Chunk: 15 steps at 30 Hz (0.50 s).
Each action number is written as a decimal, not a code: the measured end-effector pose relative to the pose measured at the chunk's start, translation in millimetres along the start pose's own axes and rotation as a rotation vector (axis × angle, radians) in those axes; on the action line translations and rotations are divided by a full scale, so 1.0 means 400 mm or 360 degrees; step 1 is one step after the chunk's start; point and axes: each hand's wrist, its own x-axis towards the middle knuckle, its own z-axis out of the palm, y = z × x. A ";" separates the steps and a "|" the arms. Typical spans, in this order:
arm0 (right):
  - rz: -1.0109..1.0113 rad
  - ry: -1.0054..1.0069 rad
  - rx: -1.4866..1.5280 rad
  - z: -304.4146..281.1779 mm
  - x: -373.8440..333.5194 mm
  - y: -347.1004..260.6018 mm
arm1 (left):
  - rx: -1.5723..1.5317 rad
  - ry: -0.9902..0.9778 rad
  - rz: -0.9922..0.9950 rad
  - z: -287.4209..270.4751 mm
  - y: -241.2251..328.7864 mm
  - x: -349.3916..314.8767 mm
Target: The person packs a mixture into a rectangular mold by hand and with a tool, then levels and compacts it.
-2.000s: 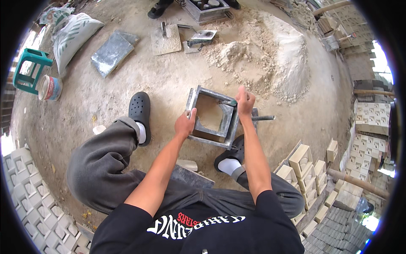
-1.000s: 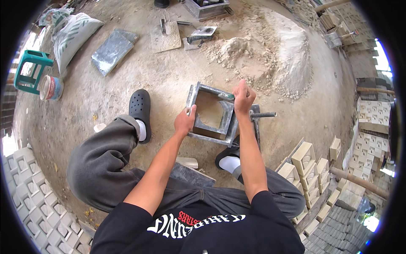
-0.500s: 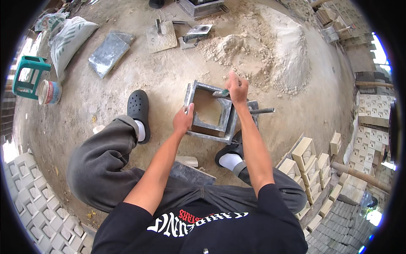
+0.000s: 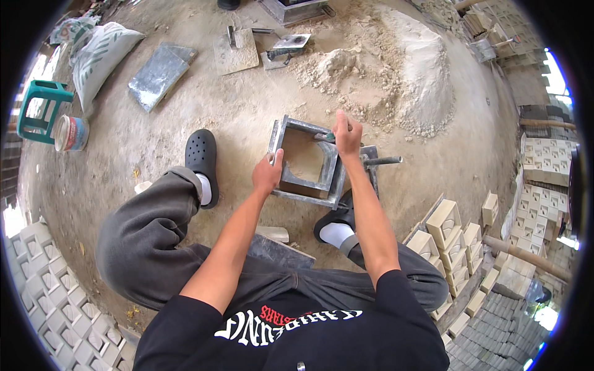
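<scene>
A square metal block mould (image 4: 337, 179), grey and dusty, rests on the ground between my feet, tilted slightly. Its opening has a rounded inner corner. My left hand (image 4: 267, 174) is closed round the mould's left wall, thumb over the top edge. Over the far right corner, my right hand (image 4: 348, 134) is closed on a small brush (image 4: 330, 136). Its green part shows below the fist, and the tip points into the mould; most of the handle is hidden by my fingers. A metal bar handle (image 4: 385, 161) sticks out on the mould's right side.
Beyond the mould lie a pale powder heap (image 4: 424, 74), trowels (image 4: 288, 44) and a flat board (image 4: 235, 54). At left are a metal plate (image 4: 159, 77), a sack (image 4: 102, 59), a green stool (image 4: 46, 102) and a bucket (image 4: 73, 133). Cast blocks (image 4: 444, 219) stand right.
My right hand has shifted slightly nearer to me along the mould's far right corner, and the brush tip has moved right with it. My left hand keeps its hold.
</scene>
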 end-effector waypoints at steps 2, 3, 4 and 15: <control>0.0003 -0.0078 0.0101 0.005 0.007 -0.043 | -0.0010 0.0000 -0.0027 -0.018 -0.012 -0.004; -0.0027 -0.0007 0.0212 0.009 -0.007 -0.067 | -0.0010 0.0016 -0.0040 -0.023 -0.016 -0.002; -0.0024 -0.0007 0.0207 0.001 -0.012 -0.062 | 0.0008 0.0043 -0.0024 -0.014 -0.011 -0.007; -0.0045 -0.0155 -0.0115 -0.103 -0.009 0.043 | -0.0015 0.0004 -0.0002 0.006 -0.002 -0.009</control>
